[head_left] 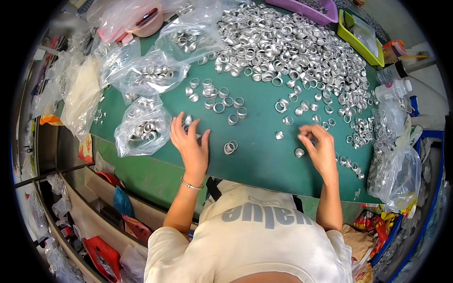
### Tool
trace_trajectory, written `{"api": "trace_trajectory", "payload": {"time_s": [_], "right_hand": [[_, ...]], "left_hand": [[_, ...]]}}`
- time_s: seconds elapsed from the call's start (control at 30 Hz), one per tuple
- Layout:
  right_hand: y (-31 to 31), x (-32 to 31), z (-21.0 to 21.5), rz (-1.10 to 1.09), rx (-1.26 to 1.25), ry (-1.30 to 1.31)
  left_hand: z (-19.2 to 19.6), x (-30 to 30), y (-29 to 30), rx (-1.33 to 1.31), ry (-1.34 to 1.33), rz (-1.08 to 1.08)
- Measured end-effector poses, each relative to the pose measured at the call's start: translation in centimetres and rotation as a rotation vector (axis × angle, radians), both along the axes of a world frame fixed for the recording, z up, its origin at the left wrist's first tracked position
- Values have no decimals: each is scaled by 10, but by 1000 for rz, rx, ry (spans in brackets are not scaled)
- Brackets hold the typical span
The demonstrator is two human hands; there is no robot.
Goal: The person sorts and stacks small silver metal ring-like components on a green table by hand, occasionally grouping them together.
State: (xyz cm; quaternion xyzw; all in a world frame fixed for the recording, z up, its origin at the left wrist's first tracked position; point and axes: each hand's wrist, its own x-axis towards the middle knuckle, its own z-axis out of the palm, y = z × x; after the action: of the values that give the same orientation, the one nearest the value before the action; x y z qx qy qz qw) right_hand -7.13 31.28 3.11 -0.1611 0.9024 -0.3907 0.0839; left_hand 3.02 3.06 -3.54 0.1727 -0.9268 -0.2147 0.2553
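Observation:
Silver-coloured metal rings lie across a green tabletop (264, 165). My left hand (191, 148), a bangle at its wrist, rests low over the table with fingers spread. A few rings (188, 120) sit by its fingertips, partly covered. To its right are two touching rings (230, 147). My right hand (321, 148) is curled, thumb and forefinger drawn together; whatever they hold is too small to make out. Just below the thumb lies one ring (299, 153). A loose cluster of rings (218, 98) lies beyond my left hand.
A big heap of rings (283, 42) covers the far side. Plastic bags of rings (144, 129) stand at left, with a pink bowl (147, 26) behind. Purple (311, 13) and yellow-green baskets (361, 40) edge the far right. A clear bag (396, 174) sits at the right corner.

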Motion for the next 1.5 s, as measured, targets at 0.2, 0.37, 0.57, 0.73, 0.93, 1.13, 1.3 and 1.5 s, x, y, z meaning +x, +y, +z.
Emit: {"api": "trace_trajectory", "payload": {"time_s": [0.2,0.37,0.57,0.73,0.93,1.13,1.3,1.5], "right_hand": [[24,42,-5,60,171,260],[22,46,-25,175,176,291],[28,43,-30,85,57,317],[27,43,-37,62,-132,202],[19,45,-37,-224,-1114,-883],[15,43,-46,-215,-1568,-1354],[5,42,-44,-302,-1408,-1273],[17,47,-42,-257,-778,-566]], "left_hand": [[36,-8,66,169,-3,-418],[17,-46,122,192,-226,-652],[8,-53,109,811,-193,-585],[13,-51,98,1667,-419,-471],[17,-47,101,1822,-430,-461],[21,-47,107,1743,-427,-542],[25,-43,105,1586,-359,-651],[28,-48,62,1281,-319,-521]]}}
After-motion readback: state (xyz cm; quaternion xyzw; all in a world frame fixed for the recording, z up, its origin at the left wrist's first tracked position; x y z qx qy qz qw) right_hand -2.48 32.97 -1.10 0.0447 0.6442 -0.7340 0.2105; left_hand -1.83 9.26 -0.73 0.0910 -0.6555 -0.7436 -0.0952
